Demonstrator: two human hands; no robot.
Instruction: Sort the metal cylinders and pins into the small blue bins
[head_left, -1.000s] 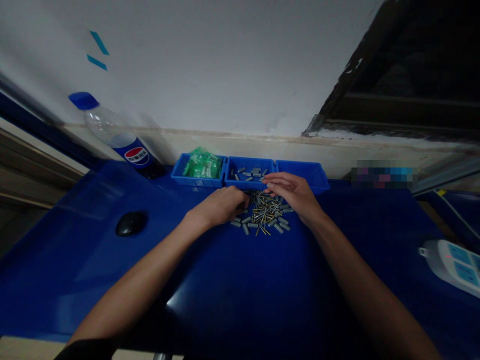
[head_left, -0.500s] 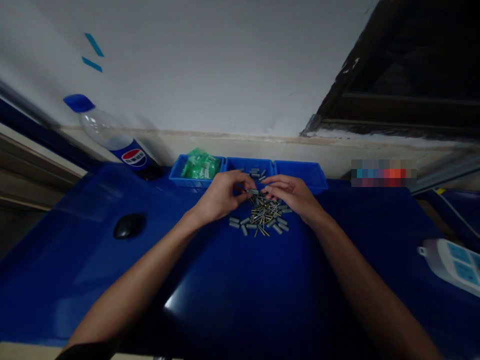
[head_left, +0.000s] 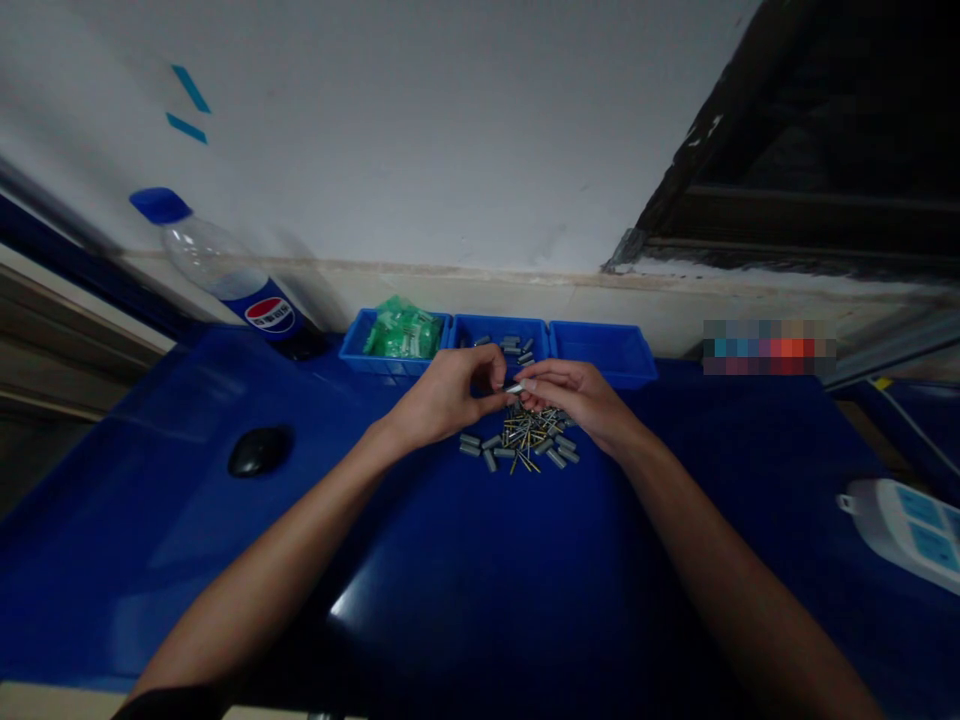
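Note:
Between the thumb and fingers of my left hand (head_left: pixel 450 395) is a small grey cylinder (head_left: pixel 513 388), held just above a pile. My right hand (head_left: pixel 581 395) is closed in a pinch at the cylinder's right end, its fingertips meeting the piece; whatever else they hold is hidden. Beneath both hands lies a heap of thin gold and silver pins (head_left: pixel 529 430). Loose grey cylinders (head_left: pixel 504 453) are scattered around the heap on the blue tabletop (head_left: pixel 480 570). The fingers cover part of the pile's far side.
Behind the hands stand three joined blue bins: the left bin (head_left: pixel 360 345) with green plastic packets (head_left: pixel 405 328), the middle bin (head_left: pixel 499 325) with grey cylinders, and the right bin (head_left: pixel 604 350). A cola bottle (head_left: pixel 225 275), black mouse (head_left: pixel 259 452) and white power strip (head_left: pixel 900 530) sit farther out.
My right hand has moved slightly left and its fingers have closed against the cylinder. The cylinder in my left hand has tilted and shifted a little toward the right hand.

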